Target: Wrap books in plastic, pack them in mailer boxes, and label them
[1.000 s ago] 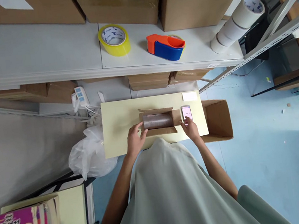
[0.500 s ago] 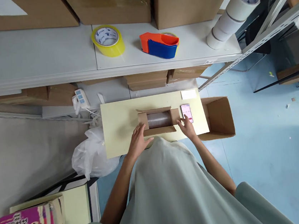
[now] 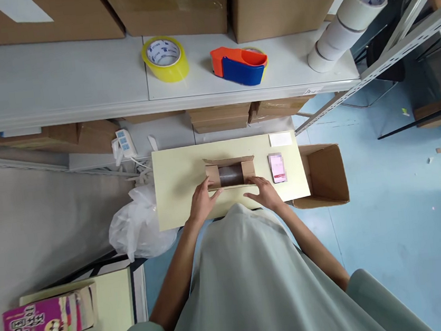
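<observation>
A small cardboard box (image 3: 229,161) lies on the pale yellow table (image 3: 180,162) with its top flaps up. Inside it shows a grey-brown, smooth, rounded item (image 3: 231,175), its ends hidden under the two end flaps, which are folded inward. At the box's left end is my left hand (image 3: 202,198), fingers apart, fingertips on the left flap. My right hand (image 3: 265,192) touches the right end near its front corner, with thumb and fingers spread. Beside that hand, on the table, lies a phone (image 3: 277,168) with a lit pink screen.
On the shelf (image 3: 87,85) ahead are yellow tape (image 3: 165,59), a red-blue tape dispenser (image 3: 240,66) and stacked white rolls (image 3: 344,26). An open carton (image 3: 325,175) stands right of the table. To the left are a plastic bag (image 3: 140,228) and books (image 3: 43,324).
My right hand has moved left from near the phone to the box's right end. That end flap, sticking outward before, now lies folded in. The front flap is now raised.
</observation>
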The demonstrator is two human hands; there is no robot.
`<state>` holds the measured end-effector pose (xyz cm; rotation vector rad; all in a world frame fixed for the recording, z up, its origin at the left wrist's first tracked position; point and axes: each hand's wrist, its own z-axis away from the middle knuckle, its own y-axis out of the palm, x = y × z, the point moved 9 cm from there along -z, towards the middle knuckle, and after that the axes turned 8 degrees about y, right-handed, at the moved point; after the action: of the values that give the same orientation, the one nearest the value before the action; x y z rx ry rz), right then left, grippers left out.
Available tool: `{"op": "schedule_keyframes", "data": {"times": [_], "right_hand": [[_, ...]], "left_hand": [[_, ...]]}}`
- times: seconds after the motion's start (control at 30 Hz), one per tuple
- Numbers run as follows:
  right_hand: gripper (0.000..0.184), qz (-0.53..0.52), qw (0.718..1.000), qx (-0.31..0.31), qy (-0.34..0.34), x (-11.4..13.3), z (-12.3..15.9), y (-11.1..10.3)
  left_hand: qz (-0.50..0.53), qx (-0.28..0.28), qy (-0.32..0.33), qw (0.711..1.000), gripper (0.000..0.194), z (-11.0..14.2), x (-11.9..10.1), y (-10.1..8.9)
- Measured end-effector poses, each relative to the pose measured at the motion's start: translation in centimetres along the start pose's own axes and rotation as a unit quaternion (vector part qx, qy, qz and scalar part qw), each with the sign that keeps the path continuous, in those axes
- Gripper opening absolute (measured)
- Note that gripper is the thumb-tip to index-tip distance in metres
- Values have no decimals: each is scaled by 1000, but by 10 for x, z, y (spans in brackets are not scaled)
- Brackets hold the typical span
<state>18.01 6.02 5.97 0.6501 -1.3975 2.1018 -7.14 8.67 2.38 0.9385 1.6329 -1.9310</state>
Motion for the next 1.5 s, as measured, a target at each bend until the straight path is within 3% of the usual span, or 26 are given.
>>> {"op": "schedule_keyframes", "data": {"times": [0.1, 0.17, 0.23, 0.33, 0.4, 0.47, 0.57, 0.63, 0.8, 1.13, 1.3, 1.5], "right_hand": [[43, -18, 998, -40, 34, -14, -16, -8], [45, -13, 993, -85, 77, -27, -27, -17], [57, 6, 986, -117, 118, -38, -37, -22], [83, 24, 985, -125, 116, -42, -47, -23], [88, 29, 988, -125, 81, -38, -50, -22], [79, 35, 991, -122, 51, -35, -48, -21], [50, 31, 993, -103, 44, -37, -43, -14], [38, 5, 995, -91, 44, -40, -40, -7], [36, -91, 988, -106, 66, -47, -32, -1], [29, -132, 978, -118, 113, -71, -36, -10], [36, -112, 978, -161, 74, -71, -43, -7], [42, -149, 966, -208, 46, -70, -40, -4]], "left_hand": [[-16, -21, -32, 999, 64, -12, 10, -4], [-26, -39, -61, 997, 75, -20, 15, -8], [-34, -53, -72, 995, 96, -28, 14, -14], [-60, -44, -1, 997, 110, -40, -4, -20], [-90, -30, 56, 994, 99, -44, -18, -23], [-116, -25, 77, 990, 79, -44, -22, -24], [-106, -15, 63, 992, 39, -37, -15, -20], [-64, -11, 32, 997, 25, -32, -6, -14], [16, -35, -46, 998, 23, -21, 10, -7], [-13, -45, -117, 992, 32, -9, 14, 12], [78, -83, -109, 987, 25, -7, 24, 16], [160, -121, -110, 974, 33, -5, 34, 16]]}}
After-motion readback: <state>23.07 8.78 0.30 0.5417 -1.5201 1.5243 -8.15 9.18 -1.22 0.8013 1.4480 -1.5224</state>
